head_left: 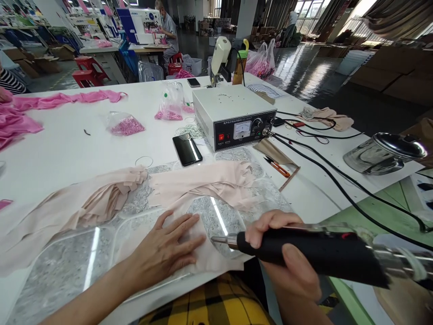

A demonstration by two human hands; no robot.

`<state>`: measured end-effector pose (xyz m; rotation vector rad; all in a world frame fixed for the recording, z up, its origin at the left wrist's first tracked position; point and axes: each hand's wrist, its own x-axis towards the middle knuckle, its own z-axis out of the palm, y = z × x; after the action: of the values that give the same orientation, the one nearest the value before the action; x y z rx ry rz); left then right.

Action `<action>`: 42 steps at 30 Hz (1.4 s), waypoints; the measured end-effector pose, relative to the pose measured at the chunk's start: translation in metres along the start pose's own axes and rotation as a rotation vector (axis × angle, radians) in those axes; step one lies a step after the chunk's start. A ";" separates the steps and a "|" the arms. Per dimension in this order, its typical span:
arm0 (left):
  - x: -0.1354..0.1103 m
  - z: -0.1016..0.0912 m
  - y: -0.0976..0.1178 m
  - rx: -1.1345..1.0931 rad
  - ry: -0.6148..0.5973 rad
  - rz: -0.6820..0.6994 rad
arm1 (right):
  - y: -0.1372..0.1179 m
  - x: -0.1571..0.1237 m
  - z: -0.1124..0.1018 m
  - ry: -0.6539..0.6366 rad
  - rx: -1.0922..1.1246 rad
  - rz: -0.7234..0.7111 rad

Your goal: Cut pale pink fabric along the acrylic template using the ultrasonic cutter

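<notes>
My left hand (169, 246) lies flat with fingers spread on a pale pink fabric piece (216, 259), pressing it against the grey patterned mat (72, 257). My right hand (284, 253) is wrapped round the black handle of an ultrasonic handpiece (318, 253). Its narrow metal tip points left, close to the fabric's edge beside my left fingers; whether it touches the cloth I cannot tell. Behind my hands lies a stack of pale pink fabric strips (203, 183). Another bunch of strips (101, 196) spreads out to the left.
An ultrasonic generator box (245, 128) stands behind the mat, its black cables (324, 169) running right. Around it are a phone (187, 150), orange thread snips (277, 167), bags of pink bits (126, 125) and a steel lidded mug (382, 153). A person sits at a sewing machine (140, 25) beyond.
</notes>
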<state>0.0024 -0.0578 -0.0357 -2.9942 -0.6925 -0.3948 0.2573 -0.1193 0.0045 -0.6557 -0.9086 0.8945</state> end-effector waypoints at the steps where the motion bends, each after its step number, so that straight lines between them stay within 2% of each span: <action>1: 0.000 -0.001 -0.002 0.017 0.001 -0.001 | -0.005 -0.001 -0.001 0.023 0.009 -0.004; 6: -0.002 -0.007 -0.003 0.008 0.030 -0.017 | -0.024 -0.014 -0.009 0.014 -0.044 0.007; 11: 0.001 -0.013 0.011 -0.147 0.088 0.020 | -0.021 -0.025 -0.019 -0.040 -0.092 0.058; 15: 0.007 -0.017 0.019 -0.159 0.037 0.029 | -0.017 -0.026 -0.022 -0.065 -0.100 0.050; 22: 0.008 -0.018 0.023 -0.090 -0.016 0.026 | -0.024 -0.026 -0.024 -0.101 -0.127 0.068; 31: 0.008 -0.013 0.033 -0.084 0.020 -0.025 | -0.029 -0.025 -0.019 -0.047 -0.121 0.113; 35: 0.007 -0.011 0.034 -0.105 0.014 -0.037 | -0.020 -0.019 -0.016 -0.041 -0.102 0.069; 42: 0.005 -0.011 0.033 -0.120 0.027 -0.025 | 0.009 -0.005 -0.009 -0.072 -0.033 0.000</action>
<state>0.0183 -0.0860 -0.0235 -3.0878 -0.7303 -0.4949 0.2600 -0.1207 -0.0084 -0.6556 -0.9895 0.9093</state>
